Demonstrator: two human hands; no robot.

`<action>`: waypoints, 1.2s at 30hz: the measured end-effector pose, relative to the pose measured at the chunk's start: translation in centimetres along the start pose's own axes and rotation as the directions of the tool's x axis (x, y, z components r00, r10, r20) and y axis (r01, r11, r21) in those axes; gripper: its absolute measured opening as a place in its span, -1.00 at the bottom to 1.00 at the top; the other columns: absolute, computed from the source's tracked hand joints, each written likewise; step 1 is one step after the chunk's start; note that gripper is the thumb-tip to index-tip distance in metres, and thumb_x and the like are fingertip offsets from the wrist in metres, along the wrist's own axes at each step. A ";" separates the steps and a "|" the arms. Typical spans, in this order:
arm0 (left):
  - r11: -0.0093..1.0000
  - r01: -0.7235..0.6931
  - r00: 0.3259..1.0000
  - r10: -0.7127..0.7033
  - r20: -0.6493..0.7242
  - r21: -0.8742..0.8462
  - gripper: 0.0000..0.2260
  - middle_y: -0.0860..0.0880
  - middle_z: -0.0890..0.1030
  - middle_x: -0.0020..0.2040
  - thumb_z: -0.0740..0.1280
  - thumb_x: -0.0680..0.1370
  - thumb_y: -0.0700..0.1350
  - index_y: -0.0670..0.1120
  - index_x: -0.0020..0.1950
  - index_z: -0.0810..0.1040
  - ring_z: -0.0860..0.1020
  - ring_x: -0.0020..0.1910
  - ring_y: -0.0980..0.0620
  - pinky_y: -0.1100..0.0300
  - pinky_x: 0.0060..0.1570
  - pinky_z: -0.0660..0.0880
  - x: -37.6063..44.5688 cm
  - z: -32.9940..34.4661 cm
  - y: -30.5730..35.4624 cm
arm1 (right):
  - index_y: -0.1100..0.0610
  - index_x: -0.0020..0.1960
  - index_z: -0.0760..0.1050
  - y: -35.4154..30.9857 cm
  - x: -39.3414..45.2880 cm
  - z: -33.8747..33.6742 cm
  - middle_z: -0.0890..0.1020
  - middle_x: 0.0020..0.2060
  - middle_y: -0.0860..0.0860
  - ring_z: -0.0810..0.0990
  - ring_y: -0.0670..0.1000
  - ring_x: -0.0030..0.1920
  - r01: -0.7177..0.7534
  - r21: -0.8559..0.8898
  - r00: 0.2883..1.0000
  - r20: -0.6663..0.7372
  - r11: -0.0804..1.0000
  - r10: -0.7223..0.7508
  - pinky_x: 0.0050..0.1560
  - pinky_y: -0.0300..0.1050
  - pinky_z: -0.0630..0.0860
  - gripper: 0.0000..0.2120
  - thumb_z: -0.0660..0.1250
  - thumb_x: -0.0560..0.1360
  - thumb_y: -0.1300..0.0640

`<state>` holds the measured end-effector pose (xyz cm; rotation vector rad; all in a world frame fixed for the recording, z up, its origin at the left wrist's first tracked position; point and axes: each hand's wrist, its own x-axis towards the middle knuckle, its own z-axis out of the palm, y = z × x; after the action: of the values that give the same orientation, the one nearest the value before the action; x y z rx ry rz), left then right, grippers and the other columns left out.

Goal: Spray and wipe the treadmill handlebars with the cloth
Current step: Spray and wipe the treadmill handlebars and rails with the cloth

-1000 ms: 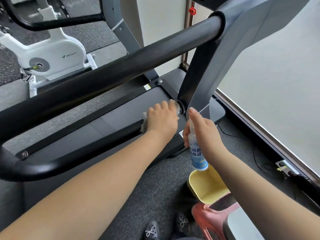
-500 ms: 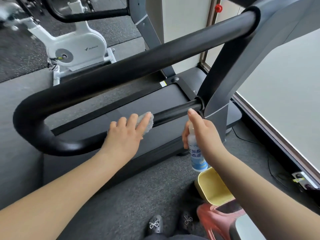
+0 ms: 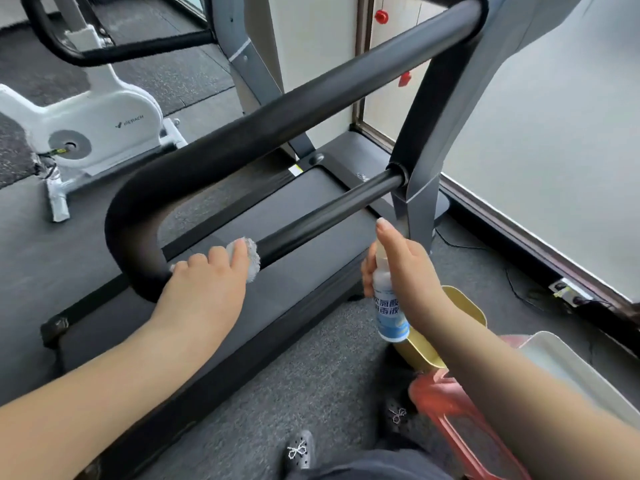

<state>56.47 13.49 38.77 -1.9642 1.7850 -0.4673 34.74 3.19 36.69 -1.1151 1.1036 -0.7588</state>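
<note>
The treadmill's black handlebar forms a U: a thick padded upper bar (image 3: 277, 123) bends round at the left into a thinner lower bar (image 3: 332, 213) that runs to the grey upright (image 3: 419, 188). My left hand (image 3: 207, 282) presses a small grey cloth (image 3: 251, 258) around the lower bar, close to the bend. My right hand (image 3: 405, 268) holds a white spray bottle (image 3: 389, 306) with a blue label upright, forefinger on its top, just in front of the lower bar.
The treadmill belt (image 3: 277, 289) lies below the bars. A white exercise bike (image 3: 100, 129) stands at the back left. A yellow tub (image 3: 460, 306), a pink stool (image 3: 446, 403) and a white tray (image 3: 561, 362) sit at my right. A power strip (image 3: 568, 292) and cables lie by the wall.
My left hand has slid the cloth leftward along the lower bar, from the upright's joint to near the bend. The right hand has kept the bottle roughly in place.
</note>
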 end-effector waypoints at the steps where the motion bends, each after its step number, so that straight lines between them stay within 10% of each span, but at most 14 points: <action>1: 0.999 -0.004 0.999 0.002 -0.039 -0.039 -0.44 -0.18 0.50 -0.25 0.26 0.32 -0.35 -0.28 0.35 0.39 0.53 -0.37 -0.16 0.05 -0.41 0.47 -0.3 -0.1 -0.6 | 0.20 -0.42 0.36 0.4 -1.0 0.4 0.48 -0.53 0.12 0.45 0.10 -0.52 0.003 0.027 0.999 -0.038 1.000 -0.002 -0.40 -0.13 0.45 -0.49 0.20 0.42 -0.23; 12: 0.812 -0.385 0.900 0.224 -0.373 -0.440 -0.60 -0.14 0.51 -0.18 0.45 0.41 -0.21 -0.13 0.23 0.49 0.50 -0.35 -0.18 0.03 -0.50 0.43 -1.9 -0.5 2.6 | 0.13 -0.52 0.39 3.8 -11.8 1.8 0.50 -0.55 0.10 0.46 0.12 -0.52 0.117 0.115 0.958 -0.273 0.986 -0.082 -0.39 -0.10 0.45 -0.49 0.23 0.32 -0.29; 18: 0.617 -0.208 0.975 0.193 -0.110 -0.759 -0.62 -0.05 0.46 0.06 0.14 0.60 0.02 0.13 0.42 0.21 0.50 -0.07 -0.13 0.04 -0.11 0.47 -4.9 -0.4 4.2 | 0.17 -0.47 0.43 5.4 -15.8 1.6 0.53 -0.53 0.11 0.50 0.11 -0.51 0.134 0.085 0.937 -0.334 0.987 -0.099 -0.40 -0.11 0.48 -0.43 0.20 0.39 -0.31; 36: 0.304 0.073 0.996 0.022 0.084 -0.950 -0.75 0.00 0.34 0.09 0.30 0.52 0.03 0.12 0.19 0.46 0.54 -0.18 -0.01 0.08 -0.20 0.56 -17.9 4.9 -3.1 | 0.17 -0.36 0.45 8.5 -22.5 13.7 0.58 -0.43 0.12 0.56 0.03 -0.43 0.121 -0.036 0.966 -0.226 0.992 -0.126 -0.28 -0.13 0.51 -0.50 0.19 0.49 -0.24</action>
<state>59.77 31.95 37.12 -2.6424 2.2018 0.9885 40.41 30.23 36.02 -1.1435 1.2447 -0.9945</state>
